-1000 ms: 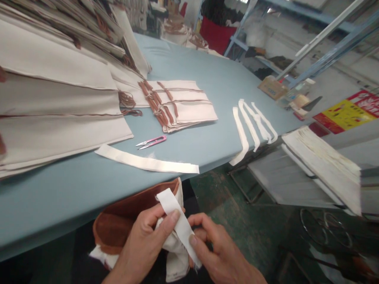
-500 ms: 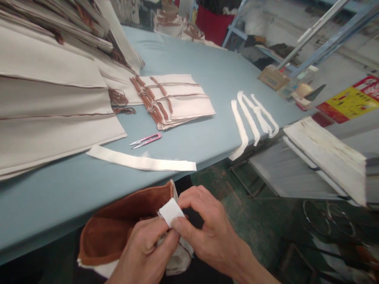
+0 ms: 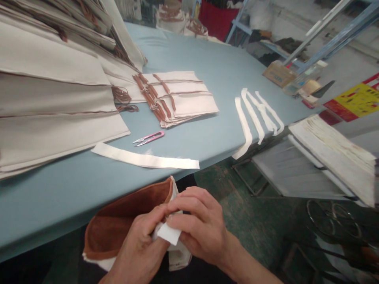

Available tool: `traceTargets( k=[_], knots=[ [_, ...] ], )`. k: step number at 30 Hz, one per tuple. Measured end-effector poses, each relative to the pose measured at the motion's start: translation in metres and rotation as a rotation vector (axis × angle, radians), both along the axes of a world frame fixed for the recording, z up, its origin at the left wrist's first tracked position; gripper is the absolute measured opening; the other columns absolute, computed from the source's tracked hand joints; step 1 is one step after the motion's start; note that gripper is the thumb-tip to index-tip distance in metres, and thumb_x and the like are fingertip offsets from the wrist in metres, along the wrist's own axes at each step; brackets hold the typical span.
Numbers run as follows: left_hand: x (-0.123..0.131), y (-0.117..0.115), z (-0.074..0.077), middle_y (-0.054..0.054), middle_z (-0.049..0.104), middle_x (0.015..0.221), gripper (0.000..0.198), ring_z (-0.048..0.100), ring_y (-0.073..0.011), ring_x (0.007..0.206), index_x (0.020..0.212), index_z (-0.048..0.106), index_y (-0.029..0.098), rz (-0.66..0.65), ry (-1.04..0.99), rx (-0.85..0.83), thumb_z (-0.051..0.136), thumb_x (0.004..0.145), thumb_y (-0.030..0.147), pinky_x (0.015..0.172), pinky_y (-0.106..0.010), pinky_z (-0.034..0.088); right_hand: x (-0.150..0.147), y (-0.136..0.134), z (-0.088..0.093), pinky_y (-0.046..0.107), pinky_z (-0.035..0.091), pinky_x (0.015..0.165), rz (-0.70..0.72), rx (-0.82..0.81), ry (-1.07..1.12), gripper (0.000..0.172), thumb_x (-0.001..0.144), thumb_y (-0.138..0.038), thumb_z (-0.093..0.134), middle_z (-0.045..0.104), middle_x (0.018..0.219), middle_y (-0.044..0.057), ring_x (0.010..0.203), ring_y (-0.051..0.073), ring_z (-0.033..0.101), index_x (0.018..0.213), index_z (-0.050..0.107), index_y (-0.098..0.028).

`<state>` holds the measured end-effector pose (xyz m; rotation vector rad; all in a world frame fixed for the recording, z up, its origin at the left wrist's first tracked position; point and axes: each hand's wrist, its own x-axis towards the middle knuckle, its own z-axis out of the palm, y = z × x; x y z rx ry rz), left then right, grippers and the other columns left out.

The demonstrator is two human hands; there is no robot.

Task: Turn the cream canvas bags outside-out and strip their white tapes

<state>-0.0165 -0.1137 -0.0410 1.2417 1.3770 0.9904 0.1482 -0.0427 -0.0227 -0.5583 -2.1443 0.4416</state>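
In front of the table's edge, low in the view, is an off-white fabric bag (image 3: 108,232) with its brown lining showing at the open mouth. My left hand (image 3: 140,246) is closed at the bag's near right side, pinching a short white fabric strip (image 3: 169,233). Bent over the same strip are the fingers of my right hand (image 3: 203,223), closed and touching the left fingertips. The strip's free end sticks out between the hands, pointing down. My fingers hide where the strip meets the bag.
Pink thread snips (image 3: 149,138) and a long white strip (image 3: 145,158) lie on the blue-covered table (image 3: 207,142). Behind them is a stack of off-white pieces with brown ties (image 3: 189,96). Large fabric panels (image 3: 56,130) fill the left. Several white strips (image 3: 244,124) hang over the right edge.
The white strip's free end has turned from pointing up to pointing down. My right fingers have moved left and closed over it, against my left hand.
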Motion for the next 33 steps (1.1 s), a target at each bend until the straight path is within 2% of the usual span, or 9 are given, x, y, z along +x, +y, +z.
traceTargets(
  k=[5,9,11,14,16,19,23,26,33],
  knots=[
    [-0.015,-0.021,-0.018,-0.003,0.074,0.150,0.045,0.072,-0.0261,0.133,0.149,0.067,0.031,0.034,0.177,0.008,0.051,0.107,0.035,0.103,-0.028,0.061,0.006,0.005,-0.009,0.034,0.063,0.096,-0.013,0.147,-0.015,0.019,0.113,-0.023,0.055,0.085,0.105,0.003,0.099,0.017,0.077,0.100,0.069,-0.026],
    [-0.017,-0.030,-0.027,-0.003,0.063,0.164,0.056,0.066,-0.0251,0.143,0.168,0.043,0.032,0.075,0.272,0.059,0.040,0.112,0.031,0.101,-0.027,0.063,0.003,0.006,-0.016,0.033,0.062,0.097,0.022,0.184,0.004,0.022,0.113,-0.019,0.052,0.084,0.099,0.007,0.096,0.018,0.076,0.099,0.070,-0.021],
    [-0.011,-0.031,-0.022,-0.004,0.064,0.162,0.059,0.069,-0.0246,0.139,0.171,0.037,0.034,0.159,0.339,0.026,0.041,0.112,0.035,0.108,-0.030,0.060,-0.001,0.005,-0.023,0.032,0.063,0.090,0.064,0.106,0.061,0.018,0.111,-0.019,0.055,0.083,0.097,0.007,0.091,0.018,0.077,0.100,0.069,-0.020],
    [-0.007,-0.030,-0.010,-0.006,0.067,0.159,0.062,0.069,-0.0256,0.139,0.171,0.038,0.031,0.250,0.260,-0.072,0.047,0.111,0.045,0.116,-0.033,0.055,-0.009,0.000,-0.036,0.026,0.062,0.075,0.051,-0.224,0.187,0.011,0.107,-0.020,0.060,0.081,0.087,0.004,0.077,0.016,0.076,0.099,0.068,-0.021],
    [-0.010,-0.029,-0.004,-0.009,0.076,0.146,0.071,0.074,-0.0278,0.131,0.169,0.041,0.026,0.280,0.111,-0.178,0.058,0.105,0.053,0.105,-0.031,0.061,-0.013,-0.006,-0.043,0.023,0.058,0.068,-0.027,-0.497,0.224,0.011,0.104,-0.022,0.062,0.079,0.082,0.002,0.071,0.014,0.074,0.095,0.068,-0.021],
    [-0.020,-0.027,-0.001,-0.008,0.087,0.107,0.076,0.083,-0.0273,0.094,0.153,0.058,0.020,0.331,-0.086,-0.397,0.076,0.091,0.062,0.077,-0.029,0.066,-0.016,-0.013,-0.049,0.022,0.052,0.063,-0.094,-0.821,0.247,0.014,0.102,-0.028,0.065,0.076,0.078,0.002,0.067,0.013,0.068,0.092,0.069,-0.020],
    [-0.023,-0.027,0.006,0.002,0.072,0.068,0.054,0.059,-0.0135,0.055,0.101,0.075,0.018,0.343,-0.164,-0.554,0.083,0.080,0.067,0.050,-0.018,0.043,-0.014,-0.016,-0.047,0.022,0.043,0.057,-0.043,-1.111,0.296,0.032,0.104,-0.046,0.065,0.067,0.068,-0.001,0.058,0.011,0.055,0.087,0.065,-0.019],
    [-0.018,-0.026,0.013,0.005,0.062,0.062,0.044,0.047,-0.0108,0.054,0.079,0.073,0.019,0.371,-0.052,-0.465,0.081,0.082,0.062,0.049,-0.018,0.033,-0.010,-0.016,-0.034,0.021,0.035,0.052,0.057,-1.237,0.239,0.040,0.103,-0.054,0.065,0.055,0.062,-0.005,0.054,0.009,0.043,0.083,0.062,-0.019],
    [-0.028,-0.023,0.000,0.002,0.065,0.065,0.041,0.052,-0.0143,0.057,0.076,0.075,0.021,0.226,0.063,-0.258,0.071,0.091,0.059,0.053,-0.021,0.042,-0.010,-0.025,0.001,0.021,0.026,0.048,0.070,-1.329,-0.031,0.032,0.100,-0.046,0.064,0.045,0.059,-0.007,0.052,0.008,0.035,0.083,0.060,-0.020]
  ],
)
